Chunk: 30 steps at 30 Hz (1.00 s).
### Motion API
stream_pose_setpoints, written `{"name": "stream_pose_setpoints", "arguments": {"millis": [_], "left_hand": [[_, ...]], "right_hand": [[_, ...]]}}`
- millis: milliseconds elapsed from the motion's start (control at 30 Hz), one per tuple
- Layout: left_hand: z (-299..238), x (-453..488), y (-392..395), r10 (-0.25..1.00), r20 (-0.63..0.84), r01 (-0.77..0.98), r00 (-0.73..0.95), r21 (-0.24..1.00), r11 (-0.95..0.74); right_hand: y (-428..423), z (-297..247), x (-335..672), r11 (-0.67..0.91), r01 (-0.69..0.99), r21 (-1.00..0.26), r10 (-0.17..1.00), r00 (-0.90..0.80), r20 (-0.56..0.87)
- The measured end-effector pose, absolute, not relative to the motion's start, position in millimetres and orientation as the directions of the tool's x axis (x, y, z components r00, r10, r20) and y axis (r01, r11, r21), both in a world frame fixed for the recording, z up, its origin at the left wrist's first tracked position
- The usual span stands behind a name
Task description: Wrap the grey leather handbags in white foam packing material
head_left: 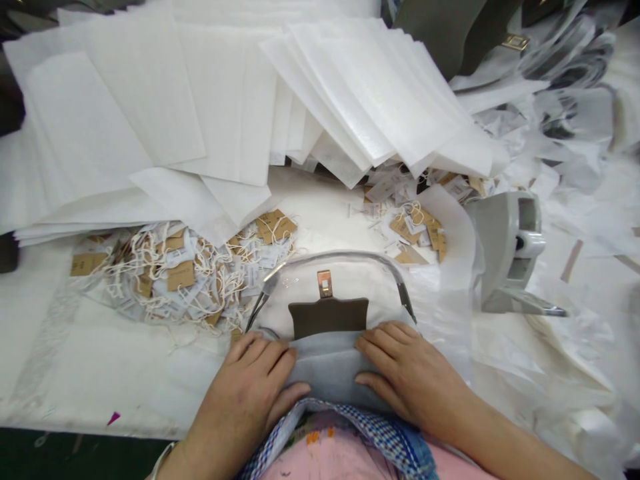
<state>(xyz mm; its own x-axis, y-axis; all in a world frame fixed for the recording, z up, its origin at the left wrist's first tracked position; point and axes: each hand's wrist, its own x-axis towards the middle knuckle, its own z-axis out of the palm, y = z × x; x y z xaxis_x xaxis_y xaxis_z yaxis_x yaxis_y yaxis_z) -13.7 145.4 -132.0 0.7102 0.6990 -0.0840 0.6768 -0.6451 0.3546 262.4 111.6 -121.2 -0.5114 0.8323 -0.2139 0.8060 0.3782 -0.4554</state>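
Observation:
A small handbag (pixel 327 317) with a dark flap, a metal clasp and a curved handle lies at the near edge of the table, partly wrapped in thin white paper (pixel 327 363). My left hand (pixel 250 387) rests on the left side of the wrapped bag, fingers flat on the paper and thumb tucked under its edge. On the right side lies my right hand (pixel 410 373), fingers pressed on the paper in the same way. Both hands hold the paper against the bag.
Fanned stacks of white paper sheets (pixel 350 100) cover the far table. Heaps of brown tags with white strings (pixel 170 273) lie at the left, more tags (pixel 415 230) at the right. A grey tape dispenser (pixel 510 250) stands right. Crumpled wrapping (pixel 565 133) and dark bags sit beyond.

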Motion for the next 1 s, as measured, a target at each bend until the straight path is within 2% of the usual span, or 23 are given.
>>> {"name": "stream_pose_setpoints", "arguments": {"millis": [100, 233, 433, 533, 733, 1000], "left_hand": [[-137.3, -14.5, 142.6, 0.713, -0.048, 0.668, 0.699, 0.400, -0.628], [-133.7, -17.5, 136.9, 0.698, -0.009, 0.635, 0.716, 0.425, -0.645], [-123.7, -17.3, 140.4, 0.672, -0.050, 0.627, 0.739, 0.416, -0.659], [-128.6, -16.4, 146.0, 0.670, -0.089, 0.645, 0.737, 0.390, -0.657], [-137.4, -18.5, 149.5, 0.655, -0.069, 0.623, 0.752, 0.395, -0.675], [-147.0, -17.8, 151.3, 0.638, -0.125, 0.635, 0.760, 0.352, -0.688]], "right_hand": [[102.6, -127.7, 263.9, 0.406, 0.815, -0.413, 0.856, -0.497, -0.139], [93.5, -122.5, 263.3, 0.408, 0.809, -0.424, 0.861, -0.495, -0.114], [106.4, -115.5, 261.2, 0.323, 0.825, -0.463, 0.839, -0.476, -0.262], [112.6, -124.2, 262.9, 0.361, 0.812, -0.458, 0.831, -0.503, -0.236], [106.8, -130.0, 266.4, 0.408, 0.825, -0.390, 0.842, -0.506, -0.190], [120.5, -143.0, 259.7, 0.377, 0.874, -0.308, 0.814, -0.471, -0.339]]}}
